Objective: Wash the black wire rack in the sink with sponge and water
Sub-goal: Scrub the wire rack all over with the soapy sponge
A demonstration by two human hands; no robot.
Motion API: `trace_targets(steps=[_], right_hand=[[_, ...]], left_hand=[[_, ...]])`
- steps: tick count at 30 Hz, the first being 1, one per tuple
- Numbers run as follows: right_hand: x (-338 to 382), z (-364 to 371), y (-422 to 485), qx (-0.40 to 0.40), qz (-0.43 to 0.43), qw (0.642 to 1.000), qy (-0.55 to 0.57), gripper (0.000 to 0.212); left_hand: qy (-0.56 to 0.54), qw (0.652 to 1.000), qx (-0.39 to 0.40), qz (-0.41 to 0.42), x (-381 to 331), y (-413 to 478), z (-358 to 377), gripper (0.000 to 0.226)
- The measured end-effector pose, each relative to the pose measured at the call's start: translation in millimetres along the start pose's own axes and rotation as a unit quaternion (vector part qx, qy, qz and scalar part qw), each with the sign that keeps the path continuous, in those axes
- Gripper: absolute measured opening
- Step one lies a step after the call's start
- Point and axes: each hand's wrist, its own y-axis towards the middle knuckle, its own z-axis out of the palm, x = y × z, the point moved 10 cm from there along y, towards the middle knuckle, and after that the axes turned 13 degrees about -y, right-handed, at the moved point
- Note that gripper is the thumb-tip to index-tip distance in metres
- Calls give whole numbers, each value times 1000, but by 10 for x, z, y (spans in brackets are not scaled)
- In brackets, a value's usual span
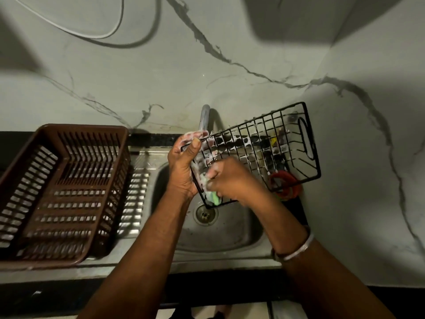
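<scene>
Head view looks down on one black wire rack [254,143], held tilted above the one steel sink [220,236]. Both hands are on its left end, and the rest of it runs up and to the right, away from them. The left grip [184,164] is curled round the rack's upper-left corner, with the thumb lying over the rim wire and foam on the fingers. The right grip [230,180] is closed on one green sponge [212,196] and presses it against the rack's lower-left wires, just beside the left palm. White suds cling to many of the grid wires. One drain [205,214] sits straight below the sponge, and one faucet [204,118] rises behind the left grip. One brown plastic basket [69,128] stands on the draining board to the left, well apart from the rack. Red and orange rings [285,183] show through the rack's lower-right corner, though their number is unclear. One bracelet [299,248] circles the right wrist.
</scene>
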Motion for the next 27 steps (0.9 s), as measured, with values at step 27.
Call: trace_targets(steps=[27], right_hand=[[223, -94, -244, -146, -112, 947, 265, 15]], left_hand=[[122, 991, 14, 59, -267, 247, 244, 53]])
